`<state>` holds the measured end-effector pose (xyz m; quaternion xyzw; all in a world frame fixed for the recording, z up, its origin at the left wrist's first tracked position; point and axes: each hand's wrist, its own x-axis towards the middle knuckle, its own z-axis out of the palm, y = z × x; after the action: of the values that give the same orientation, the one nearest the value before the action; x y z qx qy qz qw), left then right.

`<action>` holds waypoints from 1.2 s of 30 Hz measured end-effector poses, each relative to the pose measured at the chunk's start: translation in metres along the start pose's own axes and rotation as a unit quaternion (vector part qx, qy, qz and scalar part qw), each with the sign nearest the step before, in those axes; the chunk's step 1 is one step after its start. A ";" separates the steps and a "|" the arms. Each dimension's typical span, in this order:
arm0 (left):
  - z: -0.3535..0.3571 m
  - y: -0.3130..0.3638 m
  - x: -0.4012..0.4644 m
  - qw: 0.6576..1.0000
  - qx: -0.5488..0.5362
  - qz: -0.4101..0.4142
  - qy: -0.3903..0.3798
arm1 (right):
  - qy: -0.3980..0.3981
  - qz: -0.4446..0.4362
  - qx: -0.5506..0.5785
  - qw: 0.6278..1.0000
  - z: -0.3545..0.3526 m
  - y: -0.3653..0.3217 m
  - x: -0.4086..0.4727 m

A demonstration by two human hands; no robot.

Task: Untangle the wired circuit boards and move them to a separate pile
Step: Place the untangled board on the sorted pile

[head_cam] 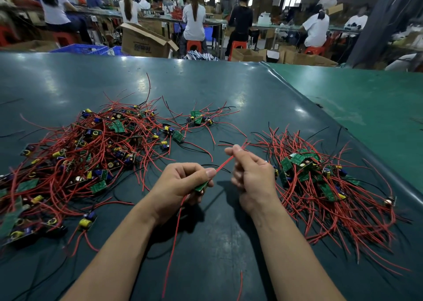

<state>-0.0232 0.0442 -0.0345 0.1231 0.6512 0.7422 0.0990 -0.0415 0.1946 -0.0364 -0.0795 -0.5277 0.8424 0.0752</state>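
My left hand (183, 183) grips a small green circuit board (202, 186) at the middle of the table. A red wire (225, 162) runs from that board up and right to my right hand (249, 172), which pinches it between thumb and fingers. Another red wire (174, 243) from the board hangs down toward me. On the left lies a large tangled pile of boards and red wires (75, 154). On the right lies a second pile of boards with wires (320, 181). A small cluster of boards (198, 118) sits further back.
The dark green table mat (206, 83) stretches back to its far edge, with a lighter green mat (366, 99) at the right. Beyond it sit several people at benches, cardboard boxes (144, 41) and blue crates (80, 48).
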 end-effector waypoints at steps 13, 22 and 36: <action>-0.004 -0.004 0.004 0.989 -0.026 0.092 0.113 | -0.296 0.128 -0.237 0.917 0.006 0.007 -0.026; -0.009 -0.007 0.001 0.998 0.033 0.043 0.013 | -0.104 -0.104 -0.208 0.967 0.009 0.001 -0.020; -0.032 -0.001 0.008 0.970 -0.098 0.061 0.213 | 0.118 -0.137 0.030 0.983 -0.004 -0.018 -0.009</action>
<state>-0.0406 0.0165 -0.0390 -0.0087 0.5730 0.8160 -0.0760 -0.0312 0.2041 -0.0217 -0.1032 -0.4958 0.8239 0.2545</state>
